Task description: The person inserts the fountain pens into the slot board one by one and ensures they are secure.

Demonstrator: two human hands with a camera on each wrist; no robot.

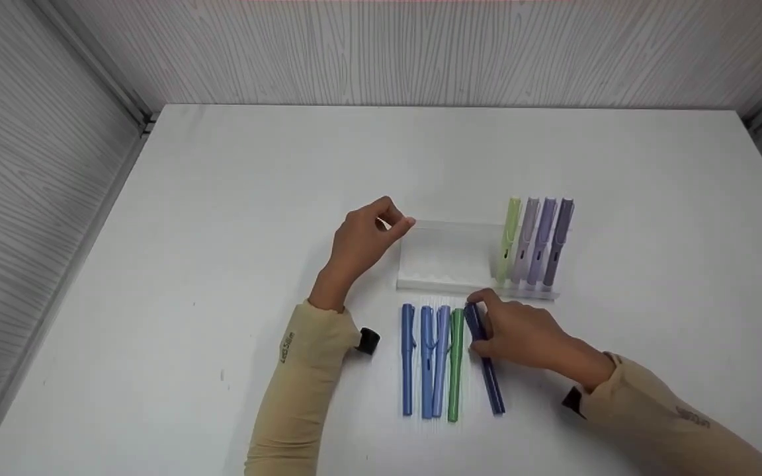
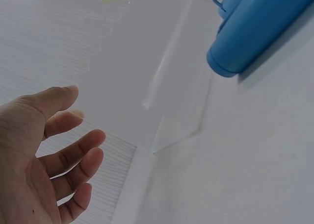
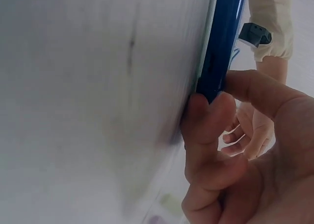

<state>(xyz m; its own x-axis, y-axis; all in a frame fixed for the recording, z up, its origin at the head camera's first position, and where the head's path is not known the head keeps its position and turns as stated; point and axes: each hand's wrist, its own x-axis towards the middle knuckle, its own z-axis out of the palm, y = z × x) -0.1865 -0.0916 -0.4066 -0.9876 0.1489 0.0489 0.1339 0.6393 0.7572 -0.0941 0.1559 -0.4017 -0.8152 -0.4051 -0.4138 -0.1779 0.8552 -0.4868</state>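
Observation:
My right hand [image 1: 520,334] pinches a dark navy pen [image 1: 491,380] near its clipped end. The pen lies slanted on the table; the right wrist view shows thumb and fingers around the tip of the navy pen [image 3: 221,42]. My left hand [image 1: 362,241] holds the upper left corner of a clear acrylic pen stand [image 1: 444,254] between thumb and index finger, the other fingers [image 2: 73,155] loosely bent. Toward the stand's right end a light green pen [image 1: 510,231], a pale lilac pen [image 1: 526,238], a lavender pen [image 1: 542,238] and a dark purple pen [image 1: 559,241] stand upright.
Left of the navy pen, a blue pen [image 1: 407,370], another blue pen [image 1: 426,377], a periwinkle pen [image 1: 441,363] and a green pen [image 1: 456,370] lie side by side on the white table [image 1: 255,172]. Wood-patterned panels [image 1: 421,53] border the table's back and sides.

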